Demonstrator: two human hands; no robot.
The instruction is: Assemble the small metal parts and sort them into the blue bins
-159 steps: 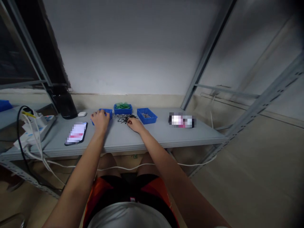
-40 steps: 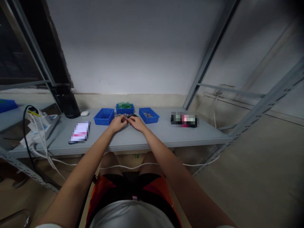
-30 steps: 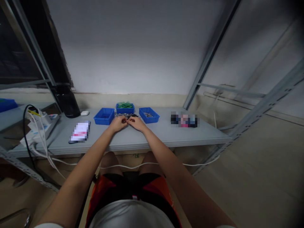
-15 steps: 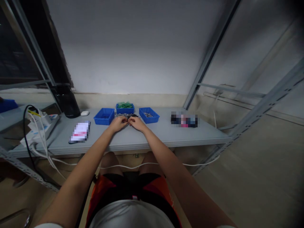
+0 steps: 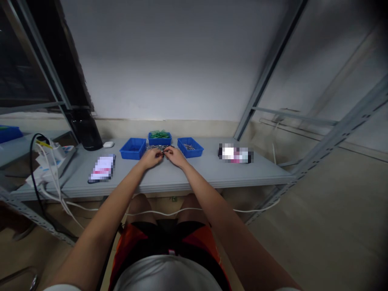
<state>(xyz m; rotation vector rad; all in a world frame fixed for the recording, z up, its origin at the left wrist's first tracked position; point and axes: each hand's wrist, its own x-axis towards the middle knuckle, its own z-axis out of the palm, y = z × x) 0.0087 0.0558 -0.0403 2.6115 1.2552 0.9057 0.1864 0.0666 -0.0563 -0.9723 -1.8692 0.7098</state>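
My left hand (image 5: 152, 157) and my right hand (image 5: 175, 156) meet fingertip to fingertip over the shelf table, both closed in a pinch. Whatever lies between their fingers is too small to make out. Just behind them is a pile of thin silvery and dark metal pieces (image 5: 156, 147), partly hidden by the hands. To the left stands a blue bin (image 5: 133, 156) with a few dark bits at the bottom. Right of my hands, another blue bin (image 5: 197, 152) holds slim silvery pieces. A third blue bin (image 5: 159, 142) at the back contains green pieces (image 5: 160, 134).
On the left are a pixelated phone (image 5: 102, 167), a white earphone-like case (image 5: 108, 144), a black bottle (image 5: 87, 131) and a power strip (image 5: 62, 163) with cables. A pixelated device (image 5: 235, 154) lies on the right. Metal shelf posts (image 5: 274, 60) frame the table (image 5: 212, 176).
My fingers have shifted slightly, the right fingertips lifting and spreading a little. On the right, the pixelated device's screen has turned brighter. The bins have stayed in place.
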